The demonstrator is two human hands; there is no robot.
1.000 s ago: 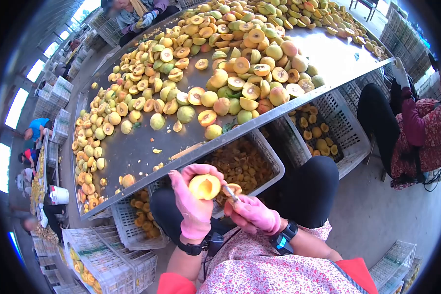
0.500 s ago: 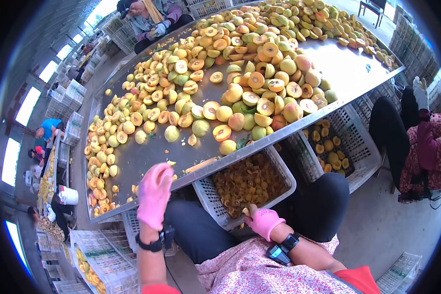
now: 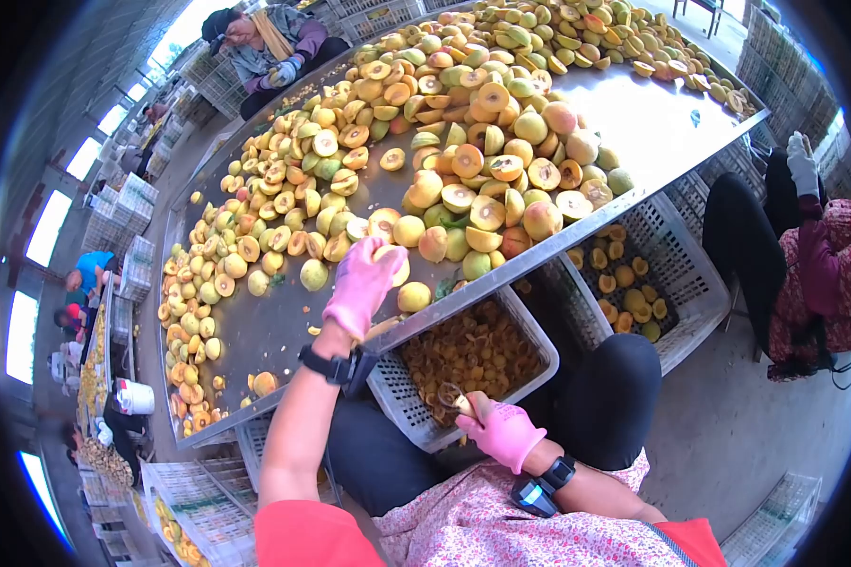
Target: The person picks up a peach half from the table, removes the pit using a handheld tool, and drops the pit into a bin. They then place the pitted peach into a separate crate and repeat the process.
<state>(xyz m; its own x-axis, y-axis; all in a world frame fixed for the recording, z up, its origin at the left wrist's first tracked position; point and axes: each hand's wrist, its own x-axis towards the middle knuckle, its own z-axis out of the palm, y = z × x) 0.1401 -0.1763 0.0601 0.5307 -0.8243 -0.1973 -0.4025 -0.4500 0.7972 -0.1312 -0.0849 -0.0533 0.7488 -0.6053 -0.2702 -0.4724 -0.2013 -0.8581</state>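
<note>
My left hand (image 3: 364,283), in a pink glove, reaches over the near edge of the metal table (image 3: 265,331), its fingers closed round a fruit half (image 3: 402,272). Many halved yellow and orange fruits (image 3: 416,194) lie heaped beyond it. My right hand (image 3: 503,431), also gloved in pink, grips a small tool (image 3: 462,404) with a light handle and what looks like a wire loop. It is above the near side of a grey crate (image 3: 416,427) holding small brownish fruit scraps (image 3: 477,354).
Another crate (image 3: 686,274) with fruit halves stands under the table to the right. A co-worker (image 3: 265,52) sits at the far left side; another person (image 3: 813,255) sits at the right. Stacked crates (image 3: 194,501) are at the lower left.
My left hand has moved right and forward over the table and taken hold of a fruit half. My right hand has shifted slightly, with the tool still in it. The view has shifted slightly.
</note>
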